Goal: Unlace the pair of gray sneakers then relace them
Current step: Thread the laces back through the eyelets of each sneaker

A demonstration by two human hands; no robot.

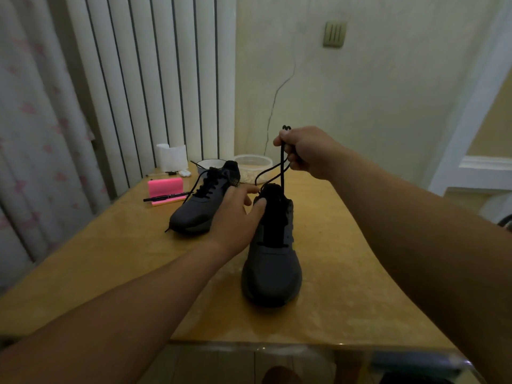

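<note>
A: Head view is showing a curtain (33, 139) hanging at far left, is that right?

B: Yes, and white slats (155, 79) are standing just beside it. Below them a paper roll (170, 157) is sitting at the back edge of the surface (346, 273). A pink block (165, 188) is lying in front of the roll, and a pen (166, 197) is resting across that block.

A: Where are the sneakers sitting?

B: The far sneaker (199, 209) is standing just right of the pink block, laced up, its toe pointing toward the near left. Loose ends are trailing off at its toe and back toward a bowl (210, 163) behind it. A clear tub (253, 163) is sitting just right of the bowl.

A: And the left grip?

B: The left grip (235, 214) is lying released against the left side of the near sneaker (273, 270). Its fingers are staying fairly straight, reaching toward the tongue top, and its thumb is pressing on the eyelet edge.

A: How is that sneaker standing?

B: It is sitting mid-surface, toe pointing at the camera, with the dark tongue showing down most of the throat.

A: What is the right grip doing?

B: The right grip (304, 152) is hovering above the heel end, grasping the lace (282, 167). It is pinching two strands, with the tips poking out above the fingers. Both strands are running down to the tongue top, one bowing out leftward. Which eyelets they are passing through is too dark to tell.

A: Anything further right?

B: A switch (334, 34) is sitting high on the wall.
</note>
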